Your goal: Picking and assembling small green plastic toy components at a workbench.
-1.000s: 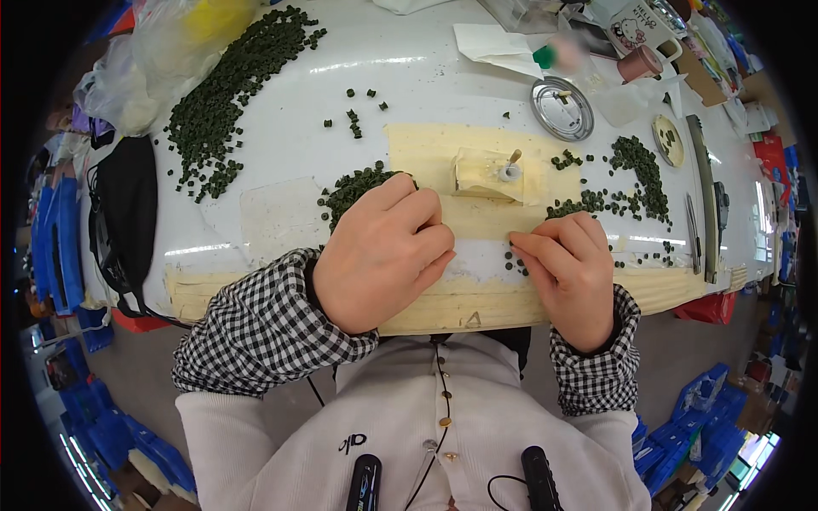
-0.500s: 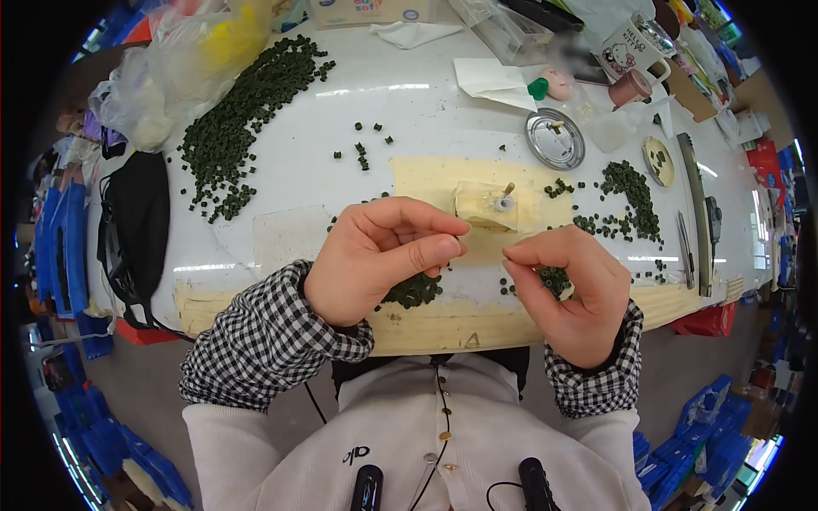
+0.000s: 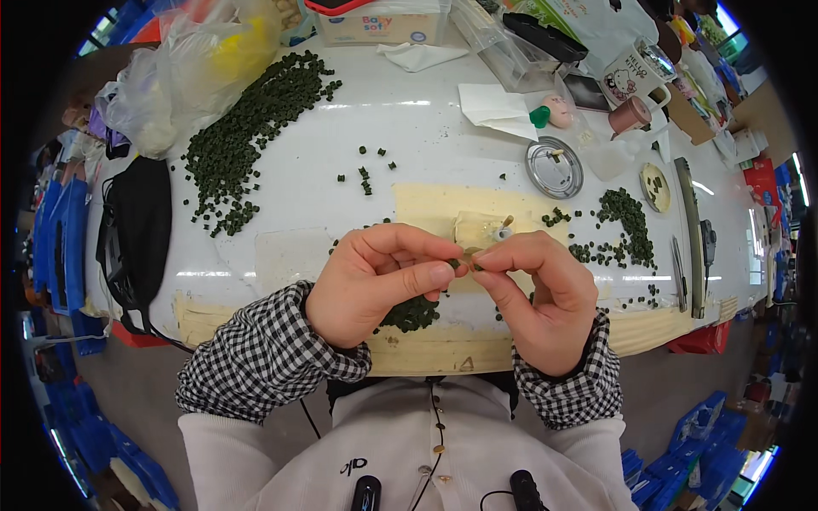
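Note:
Over the near middle of the table, my left hand (image 3: 362, 285) pinches a small dark green piece (image 3: 454, 264) between thumb and forefinger. My right hand (image 3: 550, 294) is closed in a pinch right beside it, fingertips nearly meeting the left ones. Something small and dark shows at the right fingertips, too small to name. Just beyond the hands sits a tape-covered yellowish block (image 3: 475, 227) with a small upright peg (image 3: 506, 224) at its right side. Part of a heap of small dark green pieces (image 3: 411, 316) shows below my left hand; the rest is hidden by it.
A large heap of green pieces (image 3: 226, 157) spreads at the far left, a smaller one (image 3: 626, 223) at the right. Around them are a round metal lid (image 3: 554, 179), a shallow dish (image 3: 655, 187), tweezers (image 3: 679, 272), a mug (image 3: 632, 77), plastic bags (image 3: 170, 81) and a black pouch (image 3: 135, 238).
My right hand has moved left, closing the gap to my left hand. The left hand keeps its pinch. The whole view has shifted slightly, so the table sits a little lower.

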A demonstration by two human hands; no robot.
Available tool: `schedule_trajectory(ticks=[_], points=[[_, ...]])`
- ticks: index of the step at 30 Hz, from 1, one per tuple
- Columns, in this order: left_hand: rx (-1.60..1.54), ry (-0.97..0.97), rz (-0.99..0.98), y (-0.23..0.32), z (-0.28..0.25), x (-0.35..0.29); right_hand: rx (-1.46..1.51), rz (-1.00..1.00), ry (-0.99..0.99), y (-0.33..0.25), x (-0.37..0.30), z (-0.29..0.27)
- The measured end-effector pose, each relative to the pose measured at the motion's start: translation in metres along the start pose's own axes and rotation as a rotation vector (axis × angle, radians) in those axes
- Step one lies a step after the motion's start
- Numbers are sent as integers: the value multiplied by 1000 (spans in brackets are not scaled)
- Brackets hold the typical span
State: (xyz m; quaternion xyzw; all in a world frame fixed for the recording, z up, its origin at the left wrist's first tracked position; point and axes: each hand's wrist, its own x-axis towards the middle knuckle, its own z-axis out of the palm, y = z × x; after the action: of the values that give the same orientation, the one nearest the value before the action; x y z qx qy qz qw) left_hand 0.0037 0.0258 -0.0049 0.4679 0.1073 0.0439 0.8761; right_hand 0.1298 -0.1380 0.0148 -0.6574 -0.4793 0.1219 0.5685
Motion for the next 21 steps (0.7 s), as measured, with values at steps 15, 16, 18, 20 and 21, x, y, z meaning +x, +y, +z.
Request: schedule_trajectory(ticks=[15, 16, 18, 20, 21], points=[[98, 0, 167, -3, 3, -4, 281, 206, -16, 3, -6, 9], [115, 16, 155, -3, 4, -5, 298, 234, -15, 2, -6, 9], [149, 49, 133, -1, 7, -6, 290, 244, -5, 1, -7, 11], [132, 71, 138, -1, 9, -5, 237, 209, 14, 1, -7, 12], [124, 82, 141, -2, 10, -6, 170, 160, 14, 2, -7, 12]])
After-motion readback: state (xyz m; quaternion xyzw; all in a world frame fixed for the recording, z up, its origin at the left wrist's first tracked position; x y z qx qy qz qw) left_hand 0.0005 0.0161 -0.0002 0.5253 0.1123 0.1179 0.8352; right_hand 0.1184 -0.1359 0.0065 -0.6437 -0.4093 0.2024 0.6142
